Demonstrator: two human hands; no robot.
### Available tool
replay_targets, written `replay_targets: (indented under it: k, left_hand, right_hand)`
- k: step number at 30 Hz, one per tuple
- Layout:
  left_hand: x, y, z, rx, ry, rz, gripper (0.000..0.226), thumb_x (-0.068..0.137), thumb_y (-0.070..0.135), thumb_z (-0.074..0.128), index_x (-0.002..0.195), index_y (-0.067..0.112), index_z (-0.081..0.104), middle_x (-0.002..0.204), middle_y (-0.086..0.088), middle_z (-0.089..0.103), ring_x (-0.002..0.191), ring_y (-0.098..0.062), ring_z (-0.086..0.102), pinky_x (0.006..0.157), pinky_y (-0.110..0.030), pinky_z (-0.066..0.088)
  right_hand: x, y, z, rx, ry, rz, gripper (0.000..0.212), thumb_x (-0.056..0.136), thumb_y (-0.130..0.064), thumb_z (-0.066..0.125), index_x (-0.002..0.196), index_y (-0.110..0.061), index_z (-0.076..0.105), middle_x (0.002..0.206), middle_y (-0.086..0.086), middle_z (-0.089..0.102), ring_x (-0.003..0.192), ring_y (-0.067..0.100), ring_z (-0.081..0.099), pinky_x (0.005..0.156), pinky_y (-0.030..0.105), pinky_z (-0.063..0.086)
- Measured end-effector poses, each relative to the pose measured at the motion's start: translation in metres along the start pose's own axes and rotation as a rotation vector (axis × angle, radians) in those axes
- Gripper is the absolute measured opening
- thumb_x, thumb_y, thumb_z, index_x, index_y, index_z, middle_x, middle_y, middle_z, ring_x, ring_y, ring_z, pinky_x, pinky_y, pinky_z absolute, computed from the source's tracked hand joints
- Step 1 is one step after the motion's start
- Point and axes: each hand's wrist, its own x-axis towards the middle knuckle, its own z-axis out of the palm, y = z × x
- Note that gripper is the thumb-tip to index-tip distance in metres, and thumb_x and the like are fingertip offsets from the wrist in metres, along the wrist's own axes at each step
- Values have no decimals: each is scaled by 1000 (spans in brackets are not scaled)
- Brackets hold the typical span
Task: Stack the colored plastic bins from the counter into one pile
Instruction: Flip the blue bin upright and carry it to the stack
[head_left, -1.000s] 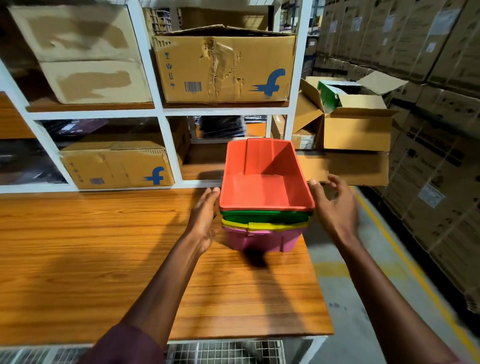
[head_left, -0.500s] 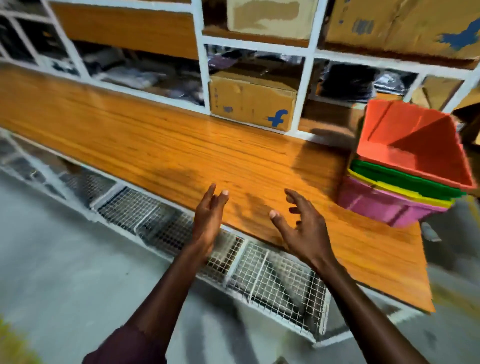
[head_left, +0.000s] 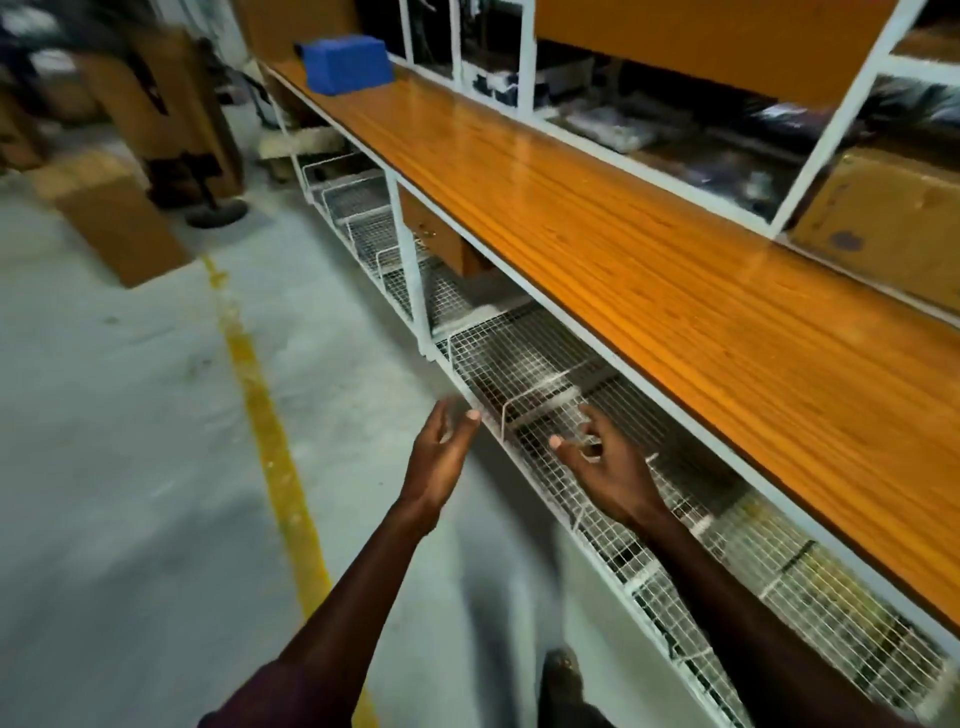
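A blue plastic bin lies upside down at the far end of the long wooden counter, top left of the view. My left hand is held out over the floor, fingers straight and empty. My right hand hangs in front of the wire baskets below the counter, fingers loosely spread, holding nothing. Both hands are far from the blue bin. The stack of red, green, yellow and pink bins is out of view.
White wire baskets run under the counter. White shelving with cardboard boxes stands behind it. A yellow floor line runs along the aisle. A cardboard box and a wheeled stand sit on the floor at the left.
The view has swung left along the counter, away from the bin stack. Both empty hands have left the stack and now hang below the counter's edge. The blue bin has come into view.
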Motion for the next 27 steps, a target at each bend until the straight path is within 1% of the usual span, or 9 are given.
replay_targets:
  k: [3, 6, 8, 13, 15, 17, 19, 22, 27]
  left_hand:
    - [34, -8, -36, 20, 66, -21, 72, 95, 49, 62, 158, 30, 31, 159, -9, 39, 145, -16, 39, 103, -25, 33]
    - [77, -13, -67, 39, 98, -36, 74, 94, 49, 63, 158, 33, 29, 162, -7, 35, 146, -20, 38, 106, -27, 34]
    - [108, -15, -86, 63, 110, -43, 76, 93, 51, 64, 158, 33, 29, 163, -3, 33, 147, -21, 37, 112, -31, 34]
    - [187, -13, -142, 183, 181, -122, 82, 88, 63, 63, 157, 38, 27, 164, 6, 31, 148, -19, 35, 121, -39, 31]
    - [215, -10, -167, 237, 204, -149, 83, 89, 63, 62, 158, 37, 25, 164, 4, 30, 149, -20, 33, 121, -43, 30]
    - [242, -3, -189, 262, 227, -162, 83, 90, 61, 62, 159, 35, 25, 165, 4, 28, 150, -22, 31, 122, -44, 29]
    - [281, 5, -215, 256, 257, -161, 81, 90, 59, 63, 158, 34, 27, 165, 4, 28, 149, -22, 32, 121, -44, 29]
    - [349, 14, -252, 242, 289, -159, 80, 91, 58, 62, 158, 32, 28, 165, 4, 27, 150, -23, 30, 122, -45, 28]
    - [481, 25, -323, 205, 319, -117, 79, 90, 59, 63, 157, 33, 29, 166, 3, 24, 153, -20, 24, 123, -46, 25]
  right_hand:
    - [44, -20, 36, -1, -80, -18, 70, 91, -57, 66, 149, -23, 46, 120, -15, 56, 112, 24, 65, 95, 46, 55]
    - [99, -36, 71, -20, -137, 8, 88, 86, -73, 63, 157, -27, 37, 139, -3, 58, 126, 26, 60, 103, 51, 52]
    - [140, -44, 97, 1, -167, 26, 88, 87, -68, 66, 158, -25, 37, 149, 8, 56, 130, 29, 59, 106, 52, 51]
    - [242, -82, 161, -5, -284, 25, 79, 90, -57, 70, 156, -24, 41, 147, 7, 58, 128, 26, 61, 103, 34, 47]
    - [277, -97, 183, -29, -335, -3, 96, 80, -79, 64, 157, -26, 40, 154, 5, 53, 136, 25, 56, 111, 37, 44]
    - [312, -109, 202, -28, -349, -30, 123, 59, -103, 50, 157, -29, 40, 157, 4, 51, 139, 24, 53, 114, 45, 45]
    - [355, -128, 224, -39, -377, -31, 133, 51, -109, 43, 158, -30, 38, 156, 5, 51, 138, 25, 54, 113, 47, 46]
    - [420, -161, 258, -72, -379, -74, 130, 53, -108, 42, 156, -28, 40, 154, 3, 52, 138, 25, 53, 113, 48, 45]
    - [539, -216, 339, -154, -350, -137, 106, 72, -90, 53, 158, -30, 37, 162, 5, 42, 146, 25, 44, 117, 49, 41]
